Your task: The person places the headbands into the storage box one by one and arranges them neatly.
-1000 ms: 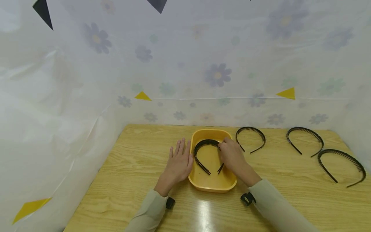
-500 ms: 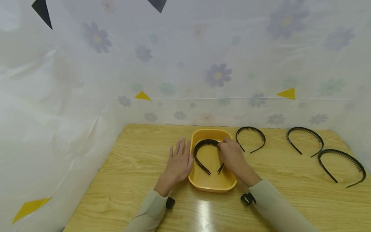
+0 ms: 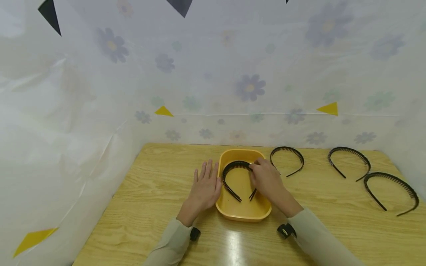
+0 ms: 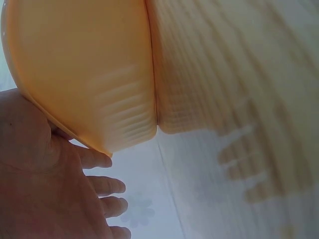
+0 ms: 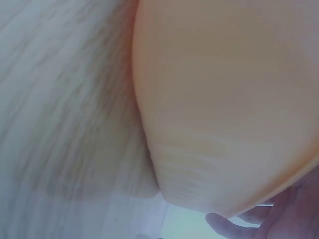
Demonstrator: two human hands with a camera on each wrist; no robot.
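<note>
The right hand [image 3: 267, 180] pinches the stacked headbands [image 3: 237, 164]; the left hand [image 3: 203, 189], fingers straight, rests against the tray [image 3: 243, 217]. A lopsided push could misalign the stack.

So we've got our left hand [image 3: 203, 190] flat with fingers [image 3: 208, 169] straight, right hand [image 3: 267, 180] curled, both forearms [image 3: 321, 234] angled inward.

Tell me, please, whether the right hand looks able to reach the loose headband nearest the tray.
Probably yes: the loose headband lies beside the right hand, uncovered, though its grip must first leave the headbands in the tray.
</note>
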